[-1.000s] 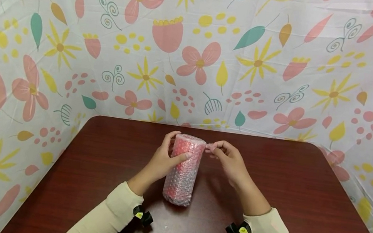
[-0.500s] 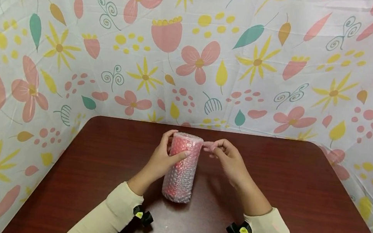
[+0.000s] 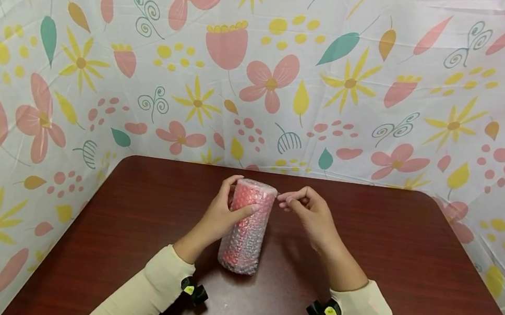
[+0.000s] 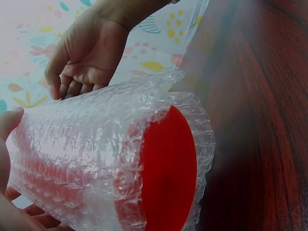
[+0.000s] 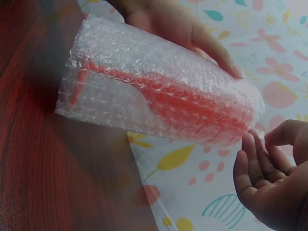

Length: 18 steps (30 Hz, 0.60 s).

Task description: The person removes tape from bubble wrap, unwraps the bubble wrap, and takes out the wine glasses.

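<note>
one roll (image 3: 246, 241) tilts over the table (image 3: 380, 236). remotely, i judge the left hand (image 3: 220, 217), curled round it, braces it against the right hand (image 3: 313, 220), whose thumb-to-finger pinch seemingly holds the wrap (image 5: 192, 79).

This looks like a small staged tabletop set, perhaps for filming; what room surrounds it cannot be told. A creased white cloth (image 3: 263, 127) printed with pink, yellow and teal flowers and leaves hangs like a backdrop beyond the left hand (image 3: 222, 214) and right hand (image 3: 311, 217), and along either side. Beneath them is a dark reddish wood-grain table (image 3: 391, 258), and black cameras (image 3: 200, 295) sit at both wrists.
</note>
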Tool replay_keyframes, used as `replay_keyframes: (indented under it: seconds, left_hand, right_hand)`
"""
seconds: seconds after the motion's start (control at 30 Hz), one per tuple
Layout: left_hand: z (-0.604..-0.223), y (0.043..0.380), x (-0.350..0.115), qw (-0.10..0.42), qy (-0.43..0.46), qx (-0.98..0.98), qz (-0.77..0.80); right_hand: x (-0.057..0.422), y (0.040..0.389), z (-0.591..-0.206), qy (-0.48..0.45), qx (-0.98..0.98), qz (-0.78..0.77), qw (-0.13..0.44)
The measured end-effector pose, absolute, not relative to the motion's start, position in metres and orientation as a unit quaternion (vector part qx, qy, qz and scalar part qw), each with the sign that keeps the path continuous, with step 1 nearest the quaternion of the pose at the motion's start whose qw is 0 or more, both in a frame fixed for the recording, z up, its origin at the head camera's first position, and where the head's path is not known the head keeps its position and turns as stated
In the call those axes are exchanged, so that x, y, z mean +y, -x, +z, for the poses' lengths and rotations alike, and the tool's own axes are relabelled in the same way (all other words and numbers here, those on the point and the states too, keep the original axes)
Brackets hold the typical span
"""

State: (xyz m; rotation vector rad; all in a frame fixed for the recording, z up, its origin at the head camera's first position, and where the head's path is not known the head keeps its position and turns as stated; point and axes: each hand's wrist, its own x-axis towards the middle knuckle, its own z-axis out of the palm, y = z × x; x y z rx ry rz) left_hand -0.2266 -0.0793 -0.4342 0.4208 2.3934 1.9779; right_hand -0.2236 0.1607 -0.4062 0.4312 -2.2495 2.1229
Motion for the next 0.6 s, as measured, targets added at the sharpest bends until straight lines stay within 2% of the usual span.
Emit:
replay_keyframes:
  seconds: [0.6]
  left_hand:
    - [-0.4315,0.2237,-0.078,0.018,-0.16,0.761,0.628]
  right_hand:
    - [0.1587,0.2269,-0.4127,-0.137,-0.694,0.707,0.007]
